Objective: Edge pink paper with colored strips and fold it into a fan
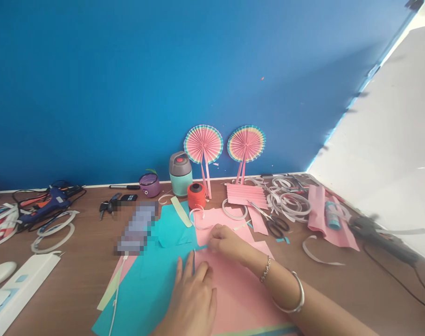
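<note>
My left hand lies with spread fingers across the blue paper and the pink paper where the two meet. Just beyond it, my right hand is closed, its fingertips pinched together low over the sheets' far part; whatever they grip is hidden. A bracelet and a bangle circle the right wrist and forearm. Scissors with black handles lie beyond that hand, pointing left. Past the fingertips, a pale paper strip and a red-orange container sit near the sheets' far edge.
Two round pleated paper fans stand against the blue wall beside a teal flask. Curled white strips crowd the back right. Glue guns lie left and right. A phone and a power strip occupy the left.
</note>
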Demonstrator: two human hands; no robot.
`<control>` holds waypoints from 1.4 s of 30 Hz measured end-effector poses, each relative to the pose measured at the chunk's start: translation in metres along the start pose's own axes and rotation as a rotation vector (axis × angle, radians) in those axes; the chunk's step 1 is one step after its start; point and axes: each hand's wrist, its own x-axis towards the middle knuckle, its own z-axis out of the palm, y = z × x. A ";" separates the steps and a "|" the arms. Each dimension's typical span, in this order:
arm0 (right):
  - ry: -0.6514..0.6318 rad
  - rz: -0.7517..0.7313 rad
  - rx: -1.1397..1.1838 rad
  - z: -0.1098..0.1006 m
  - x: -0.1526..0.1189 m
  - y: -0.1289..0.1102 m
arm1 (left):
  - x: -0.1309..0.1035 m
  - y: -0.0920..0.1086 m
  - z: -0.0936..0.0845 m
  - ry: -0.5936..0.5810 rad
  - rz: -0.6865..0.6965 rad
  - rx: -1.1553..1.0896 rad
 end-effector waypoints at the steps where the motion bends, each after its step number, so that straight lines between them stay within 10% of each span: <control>1: -0.008 0.037 0.038 -0.001 -0.002 -0.003 | 0.000 0.001 0.000 -0.009 -0.006 0.002; 11: 0.060 0.160 0.178 -0.004 -0.006 -0.014 | 0.002 -0.004 0.012 0.086 0.081 0.100; 21: 0.114 -0.127 -0.196 0.012 0.002 0.008 | 0.000 -0.004 0.013 0.068 0.060 0.125; 42: 0.146 -0.119 -0.297 0.015 -0.001 0.005 | 0.004 -0.013 0.035 0.158 0.073 0.169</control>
